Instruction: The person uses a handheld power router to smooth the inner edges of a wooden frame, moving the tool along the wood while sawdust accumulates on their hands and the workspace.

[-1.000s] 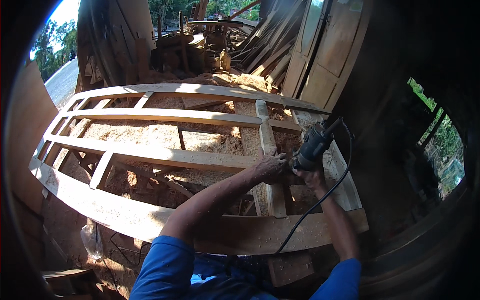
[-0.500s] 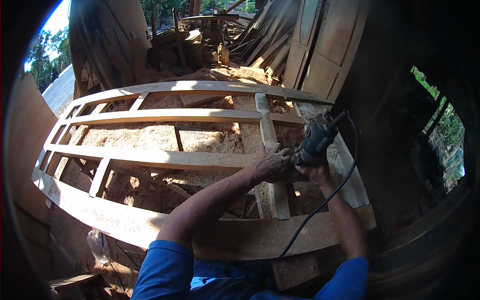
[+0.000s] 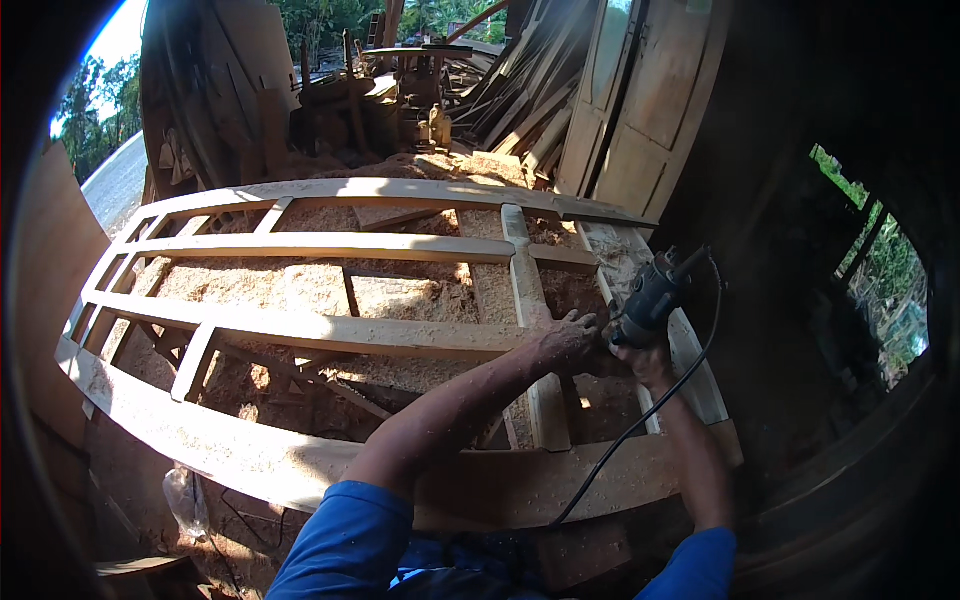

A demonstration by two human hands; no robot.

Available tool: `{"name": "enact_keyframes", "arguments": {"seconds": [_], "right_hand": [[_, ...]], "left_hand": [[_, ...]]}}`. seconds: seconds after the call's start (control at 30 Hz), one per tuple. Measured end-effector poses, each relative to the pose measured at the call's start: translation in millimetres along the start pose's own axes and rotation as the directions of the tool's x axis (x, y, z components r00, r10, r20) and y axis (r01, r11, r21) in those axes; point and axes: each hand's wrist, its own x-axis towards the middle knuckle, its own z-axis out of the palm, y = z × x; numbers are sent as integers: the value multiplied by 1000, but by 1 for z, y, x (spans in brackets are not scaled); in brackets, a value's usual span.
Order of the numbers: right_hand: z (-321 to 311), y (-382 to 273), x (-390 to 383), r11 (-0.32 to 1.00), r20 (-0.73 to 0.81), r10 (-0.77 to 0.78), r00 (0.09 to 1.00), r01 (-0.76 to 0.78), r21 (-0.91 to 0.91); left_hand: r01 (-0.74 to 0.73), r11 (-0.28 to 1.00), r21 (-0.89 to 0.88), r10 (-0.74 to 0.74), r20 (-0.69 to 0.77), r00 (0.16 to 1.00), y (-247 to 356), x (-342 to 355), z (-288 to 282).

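Observation:
My right hand (image 3: 648,364) grips a dark grey corded power tool (image 3: 651,298) from its near side, above the right end of a wooden door frame (image 3: 240,445). The tool's exact kind and its working end are hard to make out. Just left of it, my left hand (image 3: 566,338) lies over the frame's crosspiece (image 3: 527,270), fingers stretched toward the tool and partly in shadow. No object shows in that hand. A black cord (image 3: 640,424) runs from the tool's upper end, curving down past my right forearm. Sawdust covers parts of the frame.
Sawdust (image 3: 240,285) and boards lie beneath the frame's openings. Stacked planks (image 3: 515,110) and a panelled door (image 3: 655,110) stand at the back. A clear plastic bag (image 3: 187,500) hangs near the lower left edge. The right side is dark.
The power tool and my right hand have moved right and slightly nearer. My left hand has also moved right, its fingers apart from the tool. The whole view has shifted a little.

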Motion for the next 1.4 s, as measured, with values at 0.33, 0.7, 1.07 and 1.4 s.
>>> {"name": "enact_keyframes", "arguments": {"seconds": [0.33,0.7,1.07,1.4], "right_hand": [[-6,11,-4,999,-74,40,996,-42,-20],[40,8,11,987,126,-48,991,28,159],[62,-17,7,992,135,-83,987,69,107],[78,-39,10,993,108,-73,991,62,103]], "left_hand": [[11,997,78,-18,90,996,0,9,-2],[-37,988,148,24,94,995,-9,-48,-30],[243,948,-207,-193,236,952,18,-89,-84],[305,948,-90,-293,131,947,10,-101,-71]]}}
